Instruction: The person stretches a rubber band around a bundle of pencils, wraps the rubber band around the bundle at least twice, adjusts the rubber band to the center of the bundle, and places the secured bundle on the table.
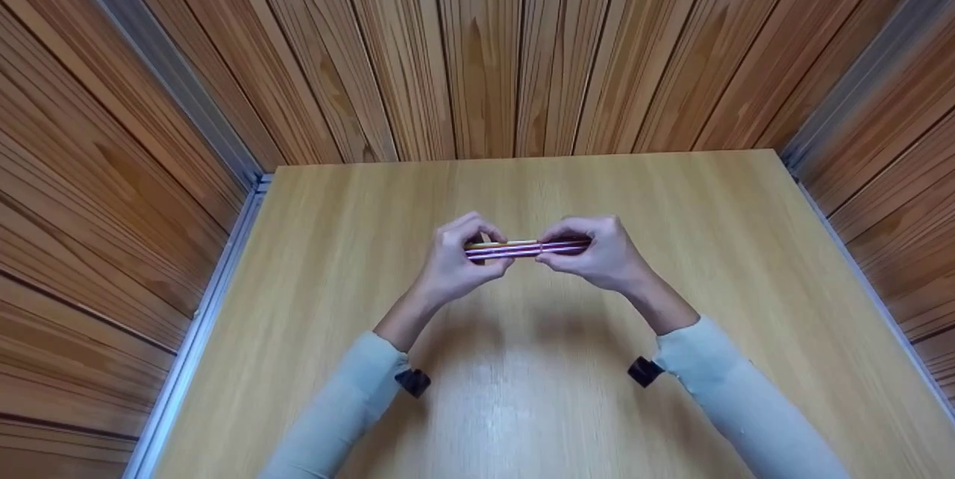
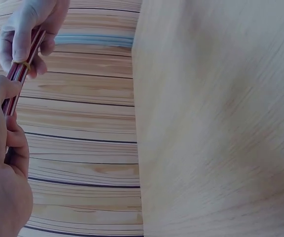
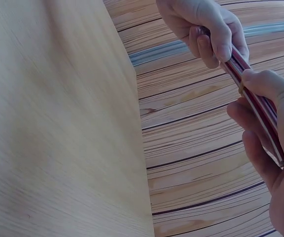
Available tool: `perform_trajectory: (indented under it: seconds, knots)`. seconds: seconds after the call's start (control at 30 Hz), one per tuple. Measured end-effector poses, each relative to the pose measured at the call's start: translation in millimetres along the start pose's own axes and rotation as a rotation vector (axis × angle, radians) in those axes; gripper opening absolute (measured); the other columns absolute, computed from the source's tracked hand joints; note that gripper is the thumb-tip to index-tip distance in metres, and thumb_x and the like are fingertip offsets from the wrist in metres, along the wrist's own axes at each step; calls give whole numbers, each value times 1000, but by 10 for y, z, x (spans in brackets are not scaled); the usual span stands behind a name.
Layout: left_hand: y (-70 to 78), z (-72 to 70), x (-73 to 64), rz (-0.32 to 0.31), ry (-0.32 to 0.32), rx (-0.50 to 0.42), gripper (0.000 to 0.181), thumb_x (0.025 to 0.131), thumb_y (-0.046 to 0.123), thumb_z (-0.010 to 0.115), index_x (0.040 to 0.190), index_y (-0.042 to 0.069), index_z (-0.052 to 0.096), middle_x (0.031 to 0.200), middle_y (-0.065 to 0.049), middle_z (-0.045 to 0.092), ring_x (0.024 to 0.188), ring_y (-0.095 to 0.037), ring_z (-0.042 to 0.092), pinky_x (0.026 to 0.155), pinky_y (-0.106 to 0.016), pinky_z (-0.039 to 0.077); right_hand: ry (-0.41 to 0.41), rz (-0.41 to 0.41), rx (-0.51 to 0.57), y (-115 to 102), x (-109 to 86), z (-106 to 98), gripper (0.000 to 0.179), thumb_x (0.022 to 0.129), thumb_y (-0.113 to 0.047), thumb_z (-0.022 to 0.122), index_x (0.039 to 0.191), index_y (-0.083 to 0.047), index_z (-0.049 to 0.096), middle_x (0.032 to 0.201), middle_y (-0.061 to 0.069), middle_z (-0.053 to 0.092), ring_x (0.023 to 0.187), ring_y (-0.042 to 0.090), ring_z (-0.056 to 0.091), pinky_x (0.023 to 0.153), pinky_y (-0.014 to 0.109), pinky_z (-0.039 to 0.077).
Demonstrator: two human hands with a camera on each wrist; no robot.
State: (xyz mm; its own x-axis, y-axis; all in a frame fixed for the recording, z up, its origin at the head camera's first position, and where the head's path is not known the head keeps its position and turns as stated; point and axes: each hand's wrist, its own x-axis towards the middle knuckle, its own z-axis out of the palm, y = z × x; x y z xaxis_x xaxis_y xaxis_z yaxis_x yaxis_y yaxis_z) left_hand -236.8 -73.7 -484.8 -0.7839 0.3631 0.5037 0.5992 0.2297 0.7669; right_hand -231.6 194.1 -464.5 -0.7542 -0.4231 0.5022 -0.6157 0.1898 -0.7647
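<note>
A bundle of slim red-and-dark striped pencils (image 1: 522, 248) is held level above the table, in front of the body. A thin yellowish rubber band (image 2: 23, 63) circles it, close to the right thumb. The left hand (image 1: 459, 259) grips the bundle's left end between thumb and fingers. At the other end, the right hand (image 1: 597, 251) pinches it the same way, its fingers hiding part of the pencils. In the right wrist view, the pencils (image 3: 265, 111) slant down into the right palm, and the tips at the far end are covered by the left hand (image 3: 206, 22).
Below the hands lies a light wooden table (image 1: 522, 404) bearing their shadows. Wood-plank walls (image 1: 485, 54) stand behind and at both sides, with metal rails (image 1: 194, 337) along the table's side edges. A small black block (image 1: 413, 382) sits at each sleeve cuff.
</note>
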Motion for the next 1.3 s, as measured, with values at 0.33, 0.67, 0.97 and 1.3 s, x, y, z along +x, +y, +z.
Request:
perform_trajectory:
  seconds: [0.33, 0.67, 0.97, 1.3]
  knots:
    - [33, 19, 4, 12, -36, 5, 21, 91, 4, 92, 106, 0, 78, 101, -15, 75, 86, -21, 70, 76, -19, 56, -37, -80, 27, 56, 24, 59, 23, 85, 13, 89, 108, 8, 85, 95, 26, 85, 87, -5, 78, 73, 15, 63]
    - [20, -35, -53, -7, 14, -15, 21, 90, 2, 92, 106, 0, 80, 102, -16, 77, 87, -15, 69, 76, -19, 58, -53, -60, -33, 27, 22, 1, 25, 86, 10, 90, 109, 1, 83, 97, 18, 85, 82, 2, 75, 72, 16, 62]
    - [72, -11, -38, -5, 14, -15, 20, 89, 2, 92, 104, -1, 78, 100, -16, 77, 84, -10, 67, 74, -19, 56, -21, -246, -33, 34, 81, 89, 28, 81, 16, 90, 106, 4, 86, 94, 20, 86, 85, 2, 78, 73, 12, 60]
    - [42, -65, -49, 19, 18, -4, 20, 91, 5, 92, 107, 2, 80, 103, -15, 79, 88, -15, 70, 77, -20, 58, -23, -196, -44, 116, 33, -20, 40, 81, 14, 92, 118, 5, 83, 104, 23, 85, 86, 4, 75, 74, 11, 58]
